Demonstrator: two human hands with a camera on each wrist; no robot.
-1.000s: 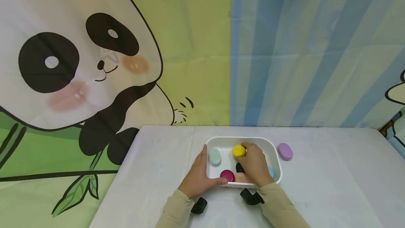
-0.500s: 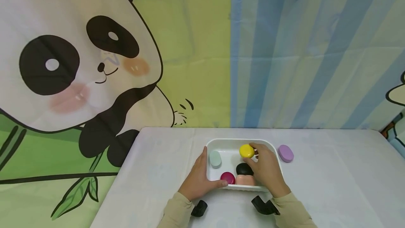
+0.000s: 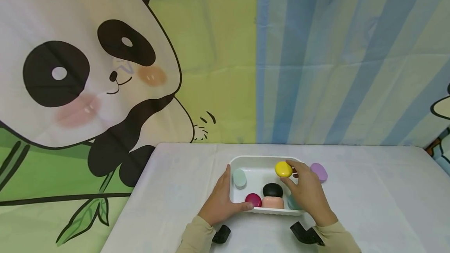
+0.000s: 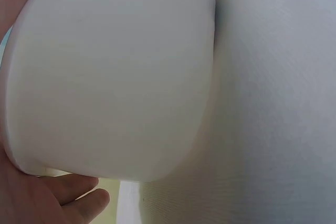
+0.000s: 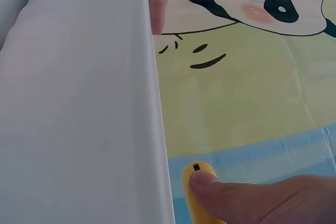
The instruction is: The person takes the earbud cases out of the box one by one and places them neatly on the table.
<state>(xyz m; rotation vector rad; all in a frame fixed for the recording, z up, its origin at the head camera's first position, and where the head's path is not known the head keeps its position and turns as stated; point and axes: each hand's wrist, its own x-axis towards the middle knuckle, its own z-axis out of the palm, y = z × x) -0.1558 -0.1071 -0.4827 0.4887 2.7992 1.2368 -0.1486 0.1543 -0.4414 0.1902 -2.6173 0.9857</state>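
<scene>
The right hand (image 3: pixel 309 188) is pinching the yellow piece (image 3: pixel 283 169) above the tray (image 3: pixel 254 164), fingers (image 3: pixel 299 164) its width apart; the left hand (image 3: pixel 222 199) is gripping the tray's left side. Seemingly partway: five pieces (image 3: pixel 272 190) are lying inside, the purple piece (image 3: pixel 319 172) outside.

Behind a white, cloth-covered table (image 3: pixel 379 198) hangs a wide, lightly creased printed backdrop (image 3: pixel 242 61). On its left, a large black-and-white cartoon panda (image 3: pixel 109 59) with blushed cheeks sits above a green, black-outlined leaf (image 3: pixel 78 221); a plain yellow-green band (image 3: pixel 207 54) separates the panda from slanting blue stripes (image 3: pixel 369 54) on the right.
</scene>
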